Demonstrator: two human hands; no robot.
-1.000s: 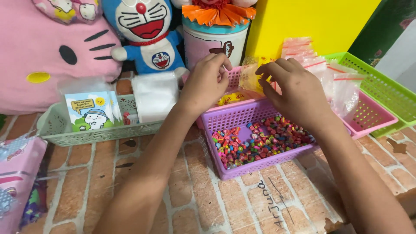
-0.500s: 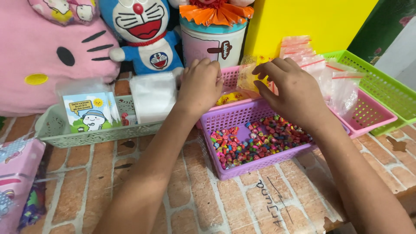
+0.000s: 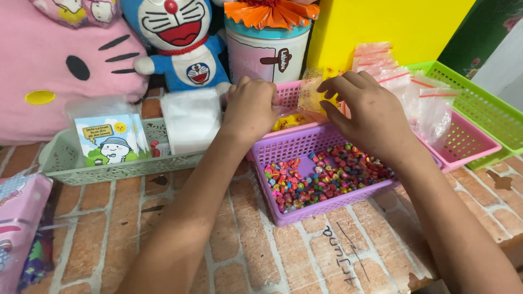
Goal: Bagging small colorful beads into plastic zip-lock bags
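Brick-patterned tabletop (image 3: 229, 256) fills the lower part of my view, with plush toys and a yellow panel (image 3: 381, 27) along the back. My landmark is the purple basket (image 3: 305, 147) near the middle, holding a heap of small multicoloured beads (image 3: 327, 174).

Just behind the purple basket stands a pink basket (image 3: 289, 95), and both of my hands are working at it. My left hand (image 3: 250, 109) is curled, knuckles up, at the pink basket's front rim; I cannot tell what its fingers grip, since they are hidden from me. My right hand (image 3: 370, 114) hovers over the purple basket's back edge, its fingertips pinching a small clear bag of yellow pieces (image 3: 311, 92) that rests against the pink basket.

Right of the purple basket sit another pink basket (image 3: 468, 144) and a green basket (image 3: 490, 109), with a sheaf of empty clear zip bags (image 3: 414, 92) leaning over them. Left of the purple basket is a long pale green tray (image 3: 71, 163) holding a small cartoon card (image 3: 109, 139) and a stack of white packets (image 3: 190, 120). Behind the tray lean a pink cat pillow (image 3: 54, 71) and a blue cat plush (image 3: 180, 43).
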